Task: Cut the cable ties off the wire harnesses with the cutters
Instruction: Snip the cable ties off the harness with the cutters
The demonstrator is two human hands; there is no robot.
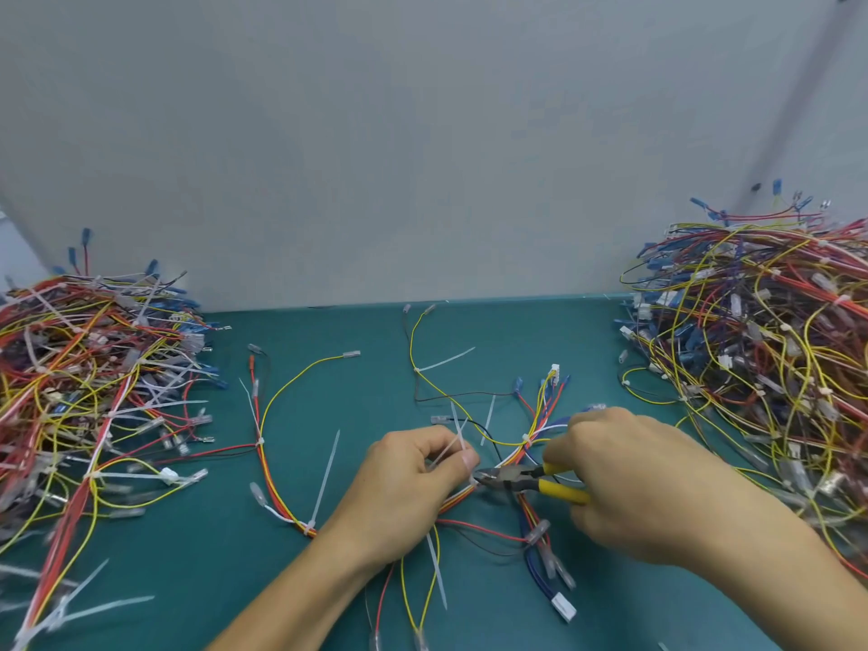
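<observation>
A cut is in hand. The left hand [404, 486] pinches the tail of a white cable tie [458, 429] between thumb and fingers, holding the wire harness [540, 406] against the green surface [329, 331]. The right hand [624, 472] is wrapped round the yellow handles of the cutters [526, 476], whose tips sit right at the tie beside the left thumb. The next move probably calls for closing the blades on the plastic strap alone, clear of the wires. Heaps of harnesses [751, 345] lie on both sides.
</observation>
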